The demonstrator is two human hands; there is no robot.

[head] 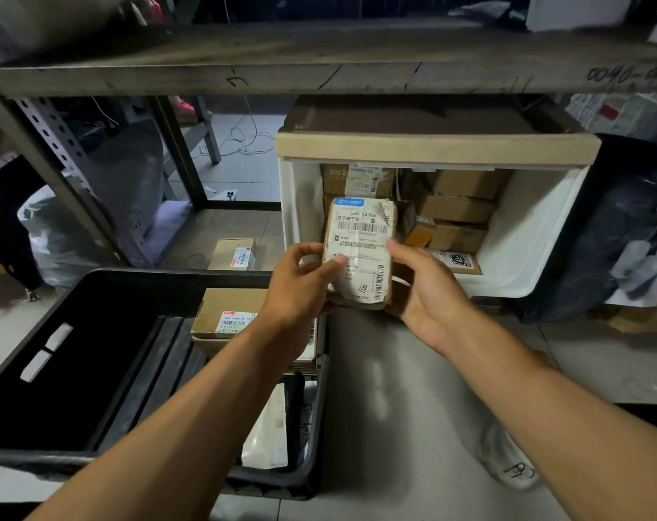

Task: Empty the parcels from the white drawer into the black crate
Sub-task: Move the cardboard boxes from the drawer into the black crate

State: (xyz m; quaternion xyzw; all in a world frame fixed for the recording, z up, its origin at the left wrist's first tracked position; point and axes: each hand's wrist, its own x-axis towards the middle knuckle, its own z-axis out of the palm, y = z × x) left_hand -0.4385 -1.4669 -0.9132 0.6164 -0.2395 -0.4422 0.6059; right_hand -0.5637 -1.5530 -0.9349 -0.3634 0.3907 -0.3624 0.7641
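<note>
Hands: left hand and right hand both grip one labelled parcel | Position: held between white drawer and black crate, apparently for transfer | Remaining: boxes stacked in drawer

There was one view only, from a camera worn on the person's head. It looked forward and down, along both forearms, which ran up from the bottom edge toward the middle of the frame. The wide lens bent the shelf across the top into a curve. The camera sat close: the hands filled the centre, with the drawer just beyond them at upper right and the crate below at lower left. The floor showed straight down between the arms. With no second view, nothing was shared.
</note>
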